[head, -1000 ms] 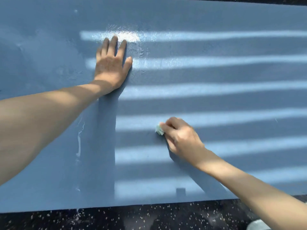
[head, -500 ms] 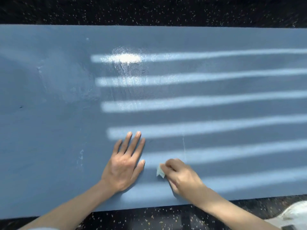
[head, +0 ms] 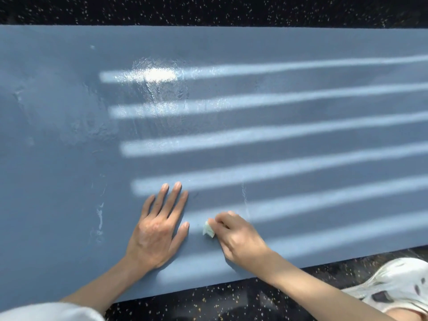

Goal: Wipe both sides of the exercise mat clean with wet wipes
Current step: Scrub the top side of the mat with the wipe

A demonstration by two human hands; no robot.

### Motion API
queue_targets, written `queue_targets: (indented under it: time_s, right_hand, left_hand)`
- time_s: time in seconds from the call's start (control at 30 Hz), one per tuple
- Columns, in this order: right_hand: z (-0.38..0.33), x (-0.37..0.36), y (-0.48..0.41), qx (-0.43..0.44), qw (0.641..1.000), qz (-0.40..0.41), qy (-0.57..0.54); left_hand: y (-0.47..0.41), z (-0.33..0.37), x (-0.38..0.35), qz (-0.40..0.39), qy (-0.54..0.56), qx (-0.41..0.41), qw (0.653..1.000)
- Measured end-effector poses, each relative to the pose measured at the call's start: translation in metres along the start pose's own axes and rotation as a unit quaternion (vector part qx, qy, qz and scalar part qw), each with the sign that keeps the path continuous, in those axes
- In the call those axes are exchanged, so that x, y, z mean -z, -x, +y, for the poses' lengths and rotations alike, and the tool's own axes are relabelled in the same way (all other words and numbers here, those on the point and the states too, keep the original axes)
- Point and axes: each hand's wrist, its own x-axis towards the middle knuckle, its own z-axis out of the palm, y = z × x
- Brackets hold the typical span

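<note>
Your left hand (head: 157,230) lay flat on the blue exercise mat (head: 301,42), palm down, close to the mat's near edge. Its grip was spread. The four fingers were straight, slightly fanned and pointing away from you, and the thumb angled out to the right. The forearm ran back down and to the left, ending in a pale sleeve (head: 46,312) at the bottom corner.

Your right hand (head: 238,239) sat just to the right of it, also low on the mat, with a narrow gap between it and the left thumb. Its grip was curled, the fingertips pinching a small wadded wet wipe (head: 208,230) down against the mat. The wipe was pale greenish white and showed at the left of the fingers, between your two hands. The knuckles were bent up, and the forearm crossed the mat's near edge toward the lower right.

The mat lay flat on a black speckled floor (head: 208,10), its long edges running left to right across most of the view. Bands of sunlight striped its right part. A wet sheen (head: 159,75) glinted on the far side, beyond your left hand, and thin whitish streaks (head: 100,216) marked the surface to that hand's left. A white shoe (head: 393,281) with dark holes sat on the floor at the lower right, just beside your right forearm.
</note>
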Motion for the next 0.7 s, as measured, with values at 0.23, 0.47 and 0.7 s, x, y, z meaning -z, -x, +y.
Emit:
queue_targets:
  time_s: [0.23, 0.47, 0.7]
  right_hand:
    - [-0.005, 0.004, 0.01, -0.001, 1.0, -0.015, -0.009]
    - [-0.021, 0.004, 0.039, -0.001, 0.997, -0.071, -0.038]
    - [-0.017, 0.003, 0.048, 0.003, 0.995, -0.089, -0.054]
  left_hand:
    - [-0.002, 0.0, 0.0, 0.007, 0.007, 0.002, 1.0]
    - [0.0, 0.001, -0.002, 0.006, 0.009, 0.013, 1.0]
    - [-0.001, 0.002, -0.002, 0.008, 0.0, 0.015, 1.0]
